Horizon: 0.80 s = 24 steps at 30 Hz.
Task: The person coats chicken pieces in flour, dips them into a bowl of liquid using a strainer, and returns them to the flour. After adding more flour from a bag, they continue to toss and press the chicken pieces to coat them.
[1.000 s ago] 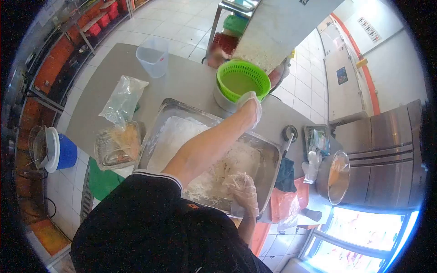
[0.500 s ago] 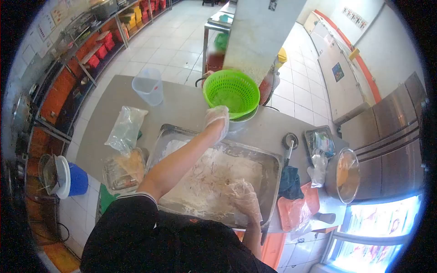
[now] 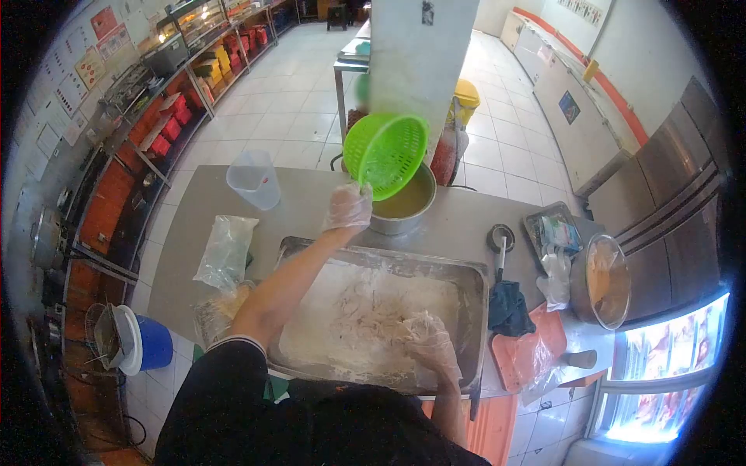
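My left hand (image 3: 350, 208), in a clear plastic glove, grips the rim of a bright green plastic strainer (image 3: 395, 158). The strainer is tilted above a round metal pot (image 3: 416, 203) that holds a pale liquid. My right hand (image 3: 431, 346), also gloved and dusted white, is at the right part of a large metal tray (image 3: 483, 311) of white flour (image 3: 326, 311). Its fingers are bent over the flour; what they hold, if anything, is hidden.
A clear jug (image 3: 254, 180) and plastic bag (image 3: 225, 248) stand left. To the right lie a dark cloth (image 3: 509, 309), an orange cutting board (image 3: 528, 349) and a metal bowl (image 3: 600, 283). A blue bucket (image 3: 155, 343) is beyond the table's left side.
The strainer has tipped further and shifted left off the pot, so the liquid inside the pot now shows. My left hand moved with it. The camera view has shifted a little.
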### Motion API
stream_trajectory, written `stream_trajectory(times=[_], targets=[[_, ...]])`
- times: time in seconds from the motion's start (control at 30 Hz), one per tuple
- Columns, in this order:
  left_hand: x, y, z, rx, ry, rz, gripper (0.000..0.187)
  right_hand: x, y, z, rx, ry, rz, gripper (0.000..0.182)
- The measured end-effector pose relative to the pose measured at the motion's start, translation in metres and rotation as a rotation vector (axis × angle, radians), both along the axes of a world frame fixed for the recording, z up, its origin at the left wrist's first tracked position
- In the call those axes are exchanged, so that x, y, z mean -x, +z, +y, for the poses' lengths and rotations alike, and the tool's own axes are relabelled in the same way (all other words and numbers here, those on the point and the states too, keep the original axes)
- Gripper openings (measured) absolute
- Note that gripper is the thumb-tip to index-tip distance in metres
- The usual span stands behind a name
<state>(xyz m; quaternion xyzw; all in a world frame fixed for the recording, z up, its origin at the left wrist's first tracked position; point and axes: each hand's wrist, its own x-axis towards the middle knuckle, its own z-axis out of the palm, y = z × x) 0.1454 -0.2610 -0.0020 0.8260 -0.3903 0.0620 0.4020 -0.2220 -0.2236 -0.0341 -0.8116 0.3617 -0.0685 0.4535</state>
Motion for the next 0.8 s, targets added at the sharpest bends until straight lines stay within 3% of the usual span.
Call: stream_trajectory(times=[0.13, 0.23, 0.33, 0.43, 0.53, 0.63, 0.8], targets=[[-0.026, -0.033, -0.001, 0.008, -0.098, -0.263, 0.016, 0.001, -0.012, 0.003, 0.048, -0.029, -0.019, 0.046], [-0.043, -0.038, 0.007, 0.03, -0.269, -0.354, 0.018, -0.001, 0.0, 0.001, 0.002, 0.008, -0.003, 0.048], [-0.042, -0.023, 0.011, -0.216, -0.201, -0.298, 0.019, 0.001, 0.0, 0.001, -0.006, 0.013, -0.018, 0.047], [-0.029, 0.002, 0.016, -0.07, -0.188, -0.32, 0.012, 0.001, -0.003, 0.002, 0.007, -0.028, -0.022, 0.044], [-0.027, -0.003, 0.012, 0.026, -0.163, -0.226, 0.016, -0.001, 0.002, 0.004, 0.037, -0.031, -0.026, 0.044], [0.003, 0.025, 0.01, -0.126, -0.014, -0.009, 0.02, -0.002, 0.001, 0.003, 0.05, -0.01, -0.011, 0.045], [0.004, -0.014, -0.011, 0.222, -0.111, 1.074, 0.033, -0.003, 0.0, 0.002, 0.024, 0.041, -0.02, 0.044]])
